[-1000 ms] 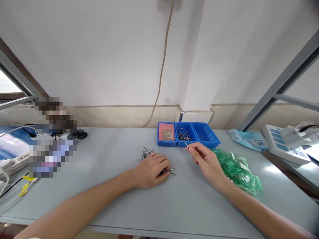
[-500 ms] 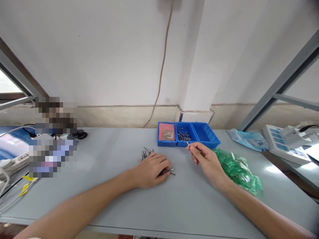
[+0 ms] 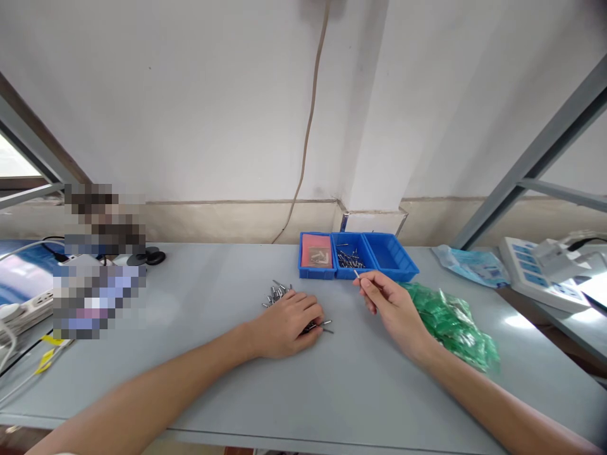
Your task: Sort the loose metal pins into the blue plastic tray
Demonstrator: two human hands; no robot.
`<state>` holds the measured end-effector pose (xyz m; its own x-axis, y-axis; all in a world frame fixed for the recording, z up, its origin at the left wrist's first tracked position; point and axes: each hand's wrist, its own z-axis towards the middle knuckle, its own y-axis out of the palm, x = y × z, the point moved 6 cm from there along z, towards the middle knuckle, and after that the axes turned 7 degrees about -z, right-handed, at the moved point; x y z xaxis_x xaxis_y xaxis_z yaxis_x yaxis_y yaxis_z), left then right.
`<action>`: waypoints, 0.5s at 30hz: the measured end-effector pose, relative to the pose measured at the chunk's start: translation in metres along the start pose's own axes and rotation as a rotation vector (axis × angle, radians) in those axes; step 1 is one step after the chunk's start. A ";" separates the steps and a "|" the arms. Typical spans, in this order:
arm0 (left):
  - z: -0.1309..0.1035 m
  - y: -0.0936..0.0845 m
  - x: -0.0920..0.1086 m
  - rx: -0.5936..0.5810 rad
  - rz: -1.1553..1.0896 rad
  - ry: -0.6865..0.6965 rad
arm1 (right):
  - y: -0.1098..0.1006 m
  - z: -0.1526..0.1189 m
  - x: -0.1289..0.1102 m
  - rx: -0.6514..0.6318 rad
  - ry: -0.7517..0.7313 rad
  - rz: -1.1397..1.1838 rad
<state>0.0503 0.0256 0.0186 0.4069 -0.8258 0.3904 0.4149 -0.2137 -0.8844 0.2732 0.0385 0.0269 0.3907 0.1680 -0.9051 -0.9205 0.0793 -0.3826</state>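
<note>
Curled over a pile of thin metal pins (image 3: 277,293) on the grey table is my left hand (image 3: 289,323). More pins stick out from under its fingers and thumb; the rest of the pile beneath the palm is hidden. My right hand (image 3: 382,298), closed in a pinch, holds one small silver metal pin (image 3: 357,274) between thumb and index finger. That hand is just in front of a blue three-compartment tray (image 3: 317,273). The tray's middle compartment contains similar loose pins (image 3: 351,259), and its left one a pink sheet (image 3: 317,241) with a small clear bag on it.
A crumpled green plastic bag (image 3: 450,322) lies beside my right forearm. Farther right are a blue-white packet (image 3: 474,266) and a white power strip (image 3: 545,278). Cables, another power strip (image 3: 35,309) and black round pieces (image 3: 154,256) occupy the left side. A wall rises behind the table.
</note>
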 end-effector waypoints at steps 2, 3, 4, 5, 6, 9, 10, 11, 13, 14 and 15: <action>0.000 0.000 0.000 0.002 0.001 0.001 | 0.001 -0.001 0.000 -0.012 -0.001 -0.011; 0.000 0.000 0.000 0.002 0.002 0.001 | 0.001 -0.001 -0.001 -0.017 -0.003 -0.018; 0.000 0.000 0.000 0.001 0.003 0.000 | 0.001 -0.001 -0.001 -0.019 -0.007 -0.027; 0.001 -0.001 0.000 0.001 0.003 -0.001 | 0.001 -0.001 -0.003 -0.018 -0.014 -0.039; 0.001 -0.001 0.000 0.002 0.004 -0.002 | 0.001 -0.001 -0.004 -0.013 -0.022 -0.054; 0.001 -0.001 0.001 0.006 0.002 -0.004 | 0.000 -0.002 -0.007 0.006 -0.044 -0.091; 0.001 -0.001 0.001 0.007 0.001 -0.002 | 0.000 -0.001 -0.008 0.008 -0.049 -0.096; 0.001 -0.001 0.001 0.007 0.000 -0.002 | 0.000 -0.001 -0.008 0.007 -0.053 -0.096; 0.001 -0.001 0.000 0.006 -0.001 0.001 | 0.001 -0.002 -0.008 0.004 -0.057 -0.091; 0.000 -0.001 0.000 0.005 -0.002 0.002 | 0.001 -0.002 -0.008 0.002 -0.057 -0.088; 0.000 -0.001 0.000 0.004 -0.003 0.002 | 0.001 -0.002 -0.008 0.000 -0.055 -0.084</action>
<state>0.0503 0.0259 0.0195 0.4038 -0.8262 0.3930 0.4197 -0.2144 -0.8820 0.2691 0.0355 0.0334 0.4668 0.2140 -0.8581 -0.8842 0.0953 -0.4572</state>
